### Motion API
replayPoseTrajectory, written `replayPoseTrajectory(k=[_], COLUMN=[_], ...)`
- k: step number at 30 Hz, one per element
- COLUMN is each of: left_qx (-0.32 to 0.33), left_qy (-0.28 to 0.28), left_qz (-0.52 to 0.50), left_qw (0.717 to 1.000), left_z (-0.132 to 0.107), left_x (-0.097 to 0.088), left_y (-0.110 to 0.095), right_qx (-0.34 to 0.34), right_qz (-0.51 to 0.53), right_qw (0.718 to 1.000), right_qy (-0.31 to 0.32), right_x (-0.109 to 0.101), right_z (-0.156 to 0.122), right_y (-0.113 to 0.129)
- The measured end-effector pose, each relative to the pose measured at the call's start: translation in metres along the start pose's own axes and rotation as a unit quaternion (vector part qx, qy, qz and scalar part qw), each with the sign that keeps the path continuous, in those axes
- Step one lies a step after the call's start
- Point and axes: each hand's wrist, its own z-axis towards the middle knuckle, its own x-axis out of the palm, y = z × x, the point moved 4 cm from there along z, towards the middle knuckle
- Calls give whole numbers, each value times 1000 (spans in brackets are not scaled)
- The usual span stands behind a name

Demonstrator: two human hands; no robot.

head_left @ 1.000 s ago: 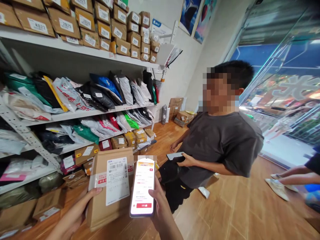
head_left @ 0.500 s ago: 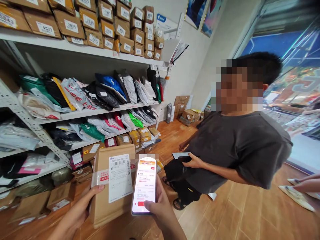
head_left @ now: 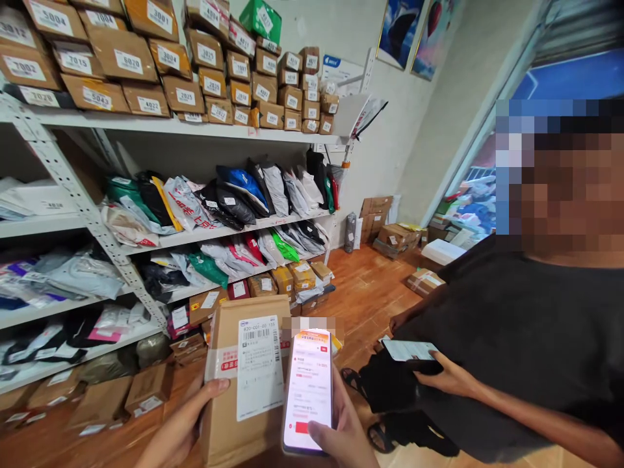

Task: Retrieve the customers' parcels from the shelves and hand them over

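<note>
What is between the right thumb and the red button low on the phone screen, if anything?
Nothing visible. The right hand holds the phone, and its thumb already lies on the lower screen at the red button. The parcel, held by the left hand, sits beside and behind the phone, not over its screen.

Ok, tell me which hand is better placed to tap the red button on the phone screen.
Right. The right hand holds the phone, thumb already beside the red button. The left hand grips the brown parcel.

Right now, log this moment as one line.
left hand: holds brown parcel | right hand: holds phone, thumb on screen | other person: holds own phone
</note>
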Motion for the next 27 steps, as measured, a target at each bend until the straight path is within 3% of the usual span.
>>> replayPoseTrajectory(k=[5,13,27], left_qx=[-8,-18,-4], left_qy=[-10,-3,-19], left_qz=[-5,9,29], left_qw=[1000,1000,999], left_z=[-1,11,11], left_x=[2,-12,-13], left_y=[-5,1,-3], right_qx=[-1,-6,-5], right_qz=[8,19,-23], right_qw=[1000,1000,999], right_qy=[10,15,39], right_x=[6,15,10], right_z=[1,2,5], right_y=[4,11,9])
